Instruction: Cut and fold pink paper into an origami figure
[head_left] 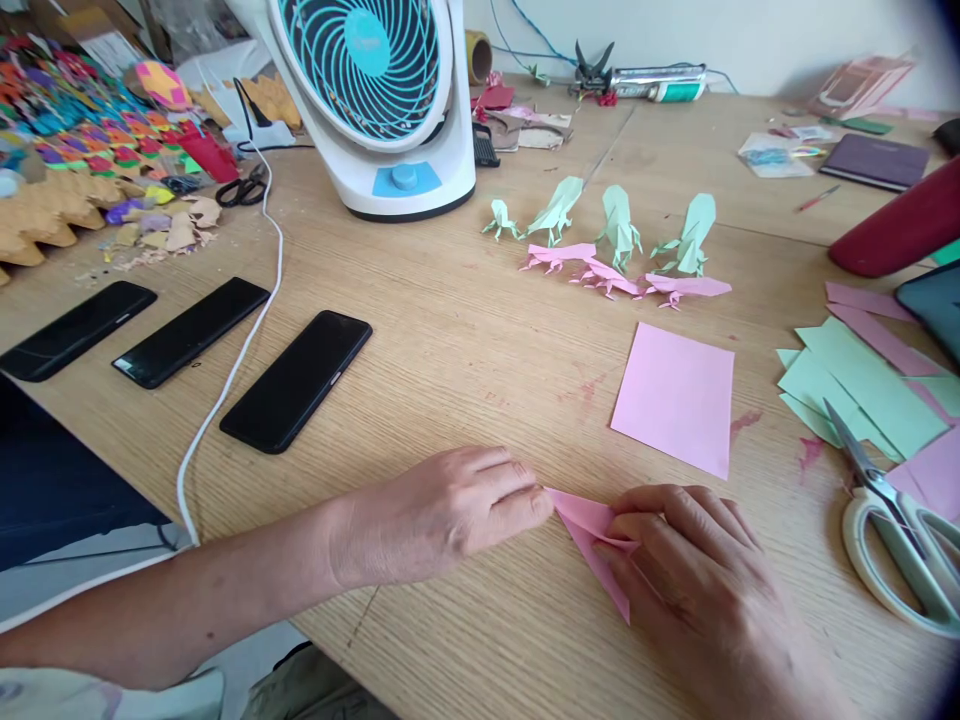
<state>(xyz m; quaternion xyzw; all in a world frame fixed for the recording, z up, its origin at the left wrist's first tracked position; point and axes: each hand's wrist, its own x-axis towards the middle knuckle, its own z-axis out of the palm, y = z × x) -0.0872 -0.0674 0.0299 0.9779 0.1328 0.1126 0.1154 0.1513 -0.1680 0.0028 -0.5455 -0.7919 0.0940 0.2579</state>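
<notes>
A folded piece of pink paper [581,520], shaped into a triangle with a raised flap, lies on the table between my hands. My left hand [472,505] is closed, its fingertips at the paper's pointed left corner. From the other side, my right hand [694,580] pinches the flap between thumb and fingers and covers part of the paper. Just beyond is a flat pink square sheet [675,400]. Farther back stand several folded green paper figures [619,225], with pink paper figures [607,275] in a row before them.
Scissors [892,510] lie open at the right beside green paper pieces [862,390]. Three dark phones, one nearest my left arm [296,380], rest at the left along a white cable [229,385]. A fan [382,110] stands at the back; a red cylindrical object [896,225] is at the right.
</notes>
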